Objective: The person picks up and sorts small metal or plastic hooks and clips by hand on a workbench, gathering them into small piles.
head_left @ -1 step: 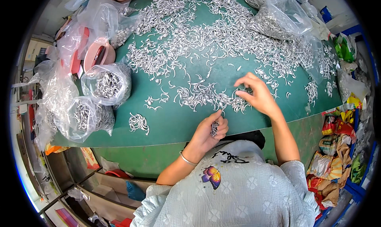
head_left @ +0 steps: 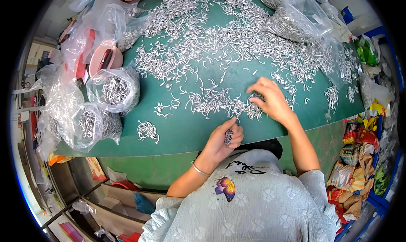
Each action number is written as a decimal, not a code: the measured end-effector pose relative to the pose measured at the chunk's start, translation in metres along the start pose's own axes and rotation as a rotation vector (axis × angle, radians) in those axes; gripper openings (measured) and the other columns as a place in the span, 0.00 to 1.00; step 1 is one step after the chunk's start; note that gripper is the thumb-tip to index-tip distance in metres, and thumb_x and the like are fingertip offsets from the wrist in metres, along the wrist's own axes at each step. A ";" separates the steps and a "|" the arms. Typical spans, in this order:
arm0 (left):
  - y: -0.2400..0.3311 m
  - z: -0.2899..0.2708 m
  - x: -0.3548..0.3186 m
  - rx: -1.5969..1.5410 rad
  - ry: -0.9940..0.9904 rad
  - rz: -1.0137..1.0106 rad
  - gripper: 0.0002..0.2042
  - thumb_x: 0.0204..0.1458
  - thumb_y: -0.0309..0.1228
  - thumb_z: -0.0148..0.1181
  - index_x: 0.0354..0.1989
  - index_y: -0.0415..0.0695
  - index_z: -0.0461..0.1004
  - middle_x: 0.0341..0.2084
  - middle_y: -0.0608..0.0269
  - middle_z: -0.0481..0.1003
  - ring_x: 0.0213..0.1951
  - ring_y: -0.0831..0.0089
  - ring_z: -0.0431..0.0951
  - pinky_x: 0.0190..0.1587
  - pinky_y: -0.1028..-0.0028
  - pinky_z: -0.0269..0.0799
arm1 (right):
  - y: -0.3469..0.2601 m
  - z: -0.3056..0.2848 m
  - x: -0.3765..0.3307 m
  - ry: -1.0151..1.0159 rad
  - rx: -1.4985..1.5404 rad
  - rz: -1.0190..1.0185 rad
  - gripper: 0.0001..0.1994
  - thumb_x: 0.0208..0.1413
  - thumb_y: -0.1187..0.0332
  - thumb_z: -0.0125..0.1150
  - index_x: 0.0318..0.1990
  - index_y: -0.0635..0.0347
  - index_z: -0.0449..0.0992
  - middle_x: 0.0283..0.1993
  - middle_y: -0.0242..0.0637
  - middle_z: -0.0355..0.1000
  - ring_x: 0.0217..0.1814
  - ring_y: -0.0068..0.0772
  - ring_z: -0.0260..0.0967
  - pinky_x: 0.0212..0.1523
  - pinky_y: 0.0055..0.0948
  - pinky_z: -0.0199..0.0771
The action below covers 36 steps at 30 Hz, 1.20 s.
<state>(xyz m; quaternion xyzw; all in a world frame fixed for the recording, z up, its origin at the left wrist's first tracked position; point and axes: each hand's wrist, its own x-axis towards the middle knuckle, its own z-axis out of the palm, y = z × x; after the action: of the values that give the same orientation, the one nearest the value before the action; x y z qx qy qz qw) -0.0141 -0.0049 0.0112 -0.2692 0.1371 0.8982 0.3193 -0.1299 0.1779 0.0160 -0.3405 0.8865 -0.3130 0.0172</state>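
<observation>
Left hand (head_left: 223, 136): fingers curled in, closed around a bunch of small silver hook-shaped metal-looking pieces (head_left: 229, 137); count not readable. Right hand (head_left: 272, 100): moderate gap between thumb and index, hovering at the right end of a loose heap of the same silver pieces (head_left: 211, 101). Fingers a bit blurred; can't tell if anything's tucked in the palm.

Stock: heap lies just ahead of the left hand, running left from the right fingertips. Big silver spread (head_left: 228, 41) is further out, beyond both hands. Small separate silver cluster (head_left: 147, 131) sits well left of the left hand, on the green flat-topped table (head_left: 182, 134). Two clear plastic bags (head_left: 134, 92) (head_left: 115, 128) with silver pieces inside stand further left, past that cluster.

My read: step in hand is picking pieces by hand, right as picker, left as holder. Next move calls for a fingertip pinch on one piece at the heap's right end, then a short carry back left and toward the body. Left needs a firm curl, opened just enough to accept it. Risk: curved ends look likely to snag neighbours and drag extras along.
</observation>
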 end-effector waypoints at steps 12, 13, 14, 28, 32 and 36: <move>-0.001 -0.006 -0.001 -0.020 -0.020 0.035 0.19 0.63 0.38 0.45 0.17 0.46 0.61 0.16 0.72 0.53 0.19 0.82 0.52 0.18 0.83 0.49 | 0.024 -0.019 0.006 -0.286 0.745 0.341 0.03 0.54 0.76 0.57 0.33 0.61 0.69 0.31 0.26 0.66 0.32 0.19 0.62 0.34 0.24 0.63; -0.001 -0.006 -0.001 -0.019 -0.024 0.033 0.19 0.63 0.38 0.45 0.18 0.46 0.61 0.17 0.72 0.53 0.19 0.82 0.52 0.18 0.83 0.49 | 0.025 -0.019 0.006 -0.273 0.791 0.316 0.02 0.55 0.76 0.56 0.33 0.62 0.69 0.32 0.23 0.66 0.33 0.12 0.61 0.35 0.18 0.63; -0.001 -0.007 0.000 -0.019 -0.028 0.031 0.19 0.63 0.38 0.44 0.18 0.46 0.61 0.17 0.72 0.53 0.20 0.82 0.52 0.18 0.83 0.49 | 0.024 -0.018 0.006 -0.255 0.863 0.323 0.02 0.55 0.76 0.56 0.34 0.62 0.70 0.32 0.23 0.66 0.34 0.12 0.61 0.35 0.17 0.63; -0.003 -0.009 -0.002 -0.057 -0.016 0.034 0.18 0.62 0.37 0.45 0.19 0.45 0.62 0.17 0.71 0.53 0.20 0.81 0.52 0.19 0.82 0.50 | -0.011 -0.008 0.015 -0.214 1.746 0.412 0.10 0.62 0.68 0.49 0.46 0.63 0.69 0.31 0.28 0.63 0.27 0.18 0.55 0.26 0.19 0.57; -0.004 -0.009 -0.003 -0.069 -0.033 0.035 0.18 0.62 0.37 0.46 0.19 0.44 0.62 0.17 0.72 0.52 0.20 0.81 0.52 0.19 0.82 0.50 | 0.002 0.008 0.015 -0.174 1.882 0.425 0.10 0.61 0.67 0.51 0.44 0.64 0.70 0.26 0.25 0.61 0.24 0.20 0.54 0.25 0.19 0.56; -0.006 -0.012 -0.003 -0.073 -0.035 0.044 0.17 0.62 0.37 0.46 0.20 0.44 0.63 0.17 0.72 0.52 0.20 0.81 0.52 0.19 0.82 0.50 | -0.027 0.022 0.019 0.038 0.256 0.168 0.06 0.50 0.69 0.64 0.32 0.60 0.76 0.25 0.35 0.68 0.23 0.33 0.63 0.26 0.34 0.64</move>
<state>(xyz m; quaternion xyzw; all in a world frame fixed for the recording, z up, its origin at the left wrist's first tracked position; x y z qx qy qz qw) -0.0038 -0.0070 0.0022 -0.2617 0.1046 0.9140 0.2920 -0.1228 0.1388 0.0166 -0.2544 0.8648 -0.4274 0.0698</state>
